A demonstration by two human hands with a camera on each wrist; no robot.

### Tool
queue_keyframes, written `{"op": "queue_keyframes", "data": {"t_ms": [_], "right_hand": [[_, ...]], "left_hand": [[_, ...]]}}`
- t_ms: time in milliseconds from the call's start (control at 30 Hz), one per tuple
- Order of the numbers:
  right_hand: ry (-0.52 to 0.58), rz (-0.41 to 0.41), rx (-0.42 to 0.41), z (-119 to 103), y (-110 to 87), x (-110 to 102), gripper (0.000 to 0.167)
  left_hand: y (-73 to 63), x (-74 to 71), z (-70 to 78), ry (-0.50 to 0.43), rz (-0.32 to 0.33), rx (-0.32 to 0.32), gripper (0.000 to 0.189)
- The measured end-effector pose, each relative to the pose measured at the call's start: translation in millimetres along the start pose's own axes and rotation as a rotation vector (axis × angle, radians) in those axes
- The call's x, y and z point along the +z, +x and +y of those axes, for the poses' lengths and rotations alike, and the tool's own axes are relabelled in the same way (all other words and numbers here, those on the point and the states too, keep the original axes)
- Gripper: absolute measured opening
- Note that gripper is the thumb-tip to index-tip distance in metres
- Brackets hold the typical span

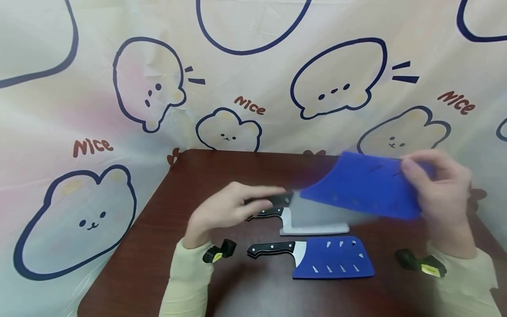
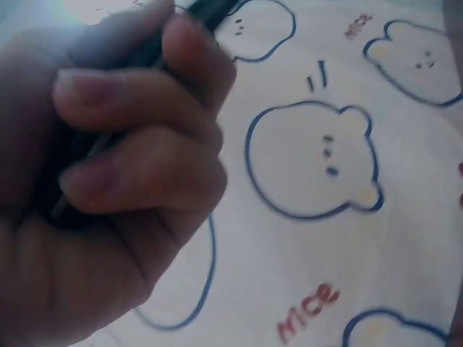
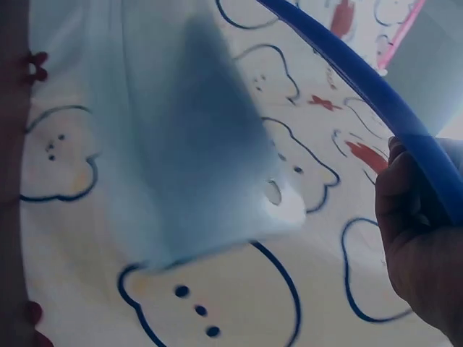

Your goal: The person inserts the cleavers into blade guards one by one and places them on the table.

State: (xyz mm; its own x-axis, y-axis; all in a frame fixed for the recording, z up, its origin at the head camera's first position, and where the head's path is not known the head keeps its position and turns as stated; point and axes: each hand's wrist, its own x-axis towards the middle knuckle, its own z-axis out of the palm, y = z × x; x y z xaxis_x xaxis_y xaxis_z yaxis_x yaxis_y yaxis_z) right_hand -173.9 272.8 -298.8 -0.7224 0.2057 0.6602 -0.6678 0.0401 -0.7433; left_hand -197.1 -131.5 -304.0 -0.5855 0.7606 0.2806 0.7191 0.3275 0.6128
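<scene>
My left hand (image 1: 233, 207) grips the black handle (image 1: 282, 200) of a cleaver, its fingers curled round it in the left wrist view. The cleaver's broad blade (image 3: 195, 159) is bare and blurred, with a hole near one corner. My right hand (image 1: 443, 189) pinches a blue blade cover (image 1: 360, 185) by its right end. In the head view the cover overlaps the blade; the right wrist view shows a gap between them. On the table below lies a cleaver in a blue slotted cover (image 1: 332, 259). Behind it, another cleaver with a white cover (image 1: 317, 230) is partly hidden.
The dark brown table (image 1: 245, 281) carries the two lying cleavers, handles to the left. A cloth with cartoon bears (image 1: 229, 79) hangs behind and at the sides. A small black device (image 1: 219, 252) is worn on each wrist.
</scene>
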Motion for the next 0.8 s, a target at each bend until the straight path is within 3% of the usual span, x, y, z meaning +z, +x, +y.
{"op": "queue_keyframes", "data": {"t_ms": [100, 200, 367, 500, 700, 800], "right_hand": [[0.008, 0.108, 0.042, -5.7, 2.8, -10.5, 0.020], [-0.048, 0.171, 0.117, -9.5, 5.8, -19.7, 0.020], [-0.025, 0.088, 0.013, -4.8, 11.7, -22.6, 0.021], [0.010, 0.043, -0.066, 0.7, 13.4, -24.0, 0.020], [0.034, 0.043, -0.085, 2.9, 13.6, -26.1, 0.019], [-0.007, 0.059, -0.083, 1.1, 13.2, -24.2, 0.021]], "left_hand": [[-11.5, -11.6, -5.8, -0.056, 0.132, -0.059, 0.042], [-24.3, -23.3, -12.0, -0.147, 0.226, -0.068, 0.044], [-27.8, -29.6, -15.3, -0.207, 0.251, -0.019, 0.044], [-26.9, -30.1, -15.5, -0.224, 0.282, -0.026, 0.043], [-27.8, -30.5, -14.8, -0.239, 0.302, -0.039, 0.043], [-27.2, -30.1, -14.8, -0.238, 0.298, -0.031, 0.043]]}}
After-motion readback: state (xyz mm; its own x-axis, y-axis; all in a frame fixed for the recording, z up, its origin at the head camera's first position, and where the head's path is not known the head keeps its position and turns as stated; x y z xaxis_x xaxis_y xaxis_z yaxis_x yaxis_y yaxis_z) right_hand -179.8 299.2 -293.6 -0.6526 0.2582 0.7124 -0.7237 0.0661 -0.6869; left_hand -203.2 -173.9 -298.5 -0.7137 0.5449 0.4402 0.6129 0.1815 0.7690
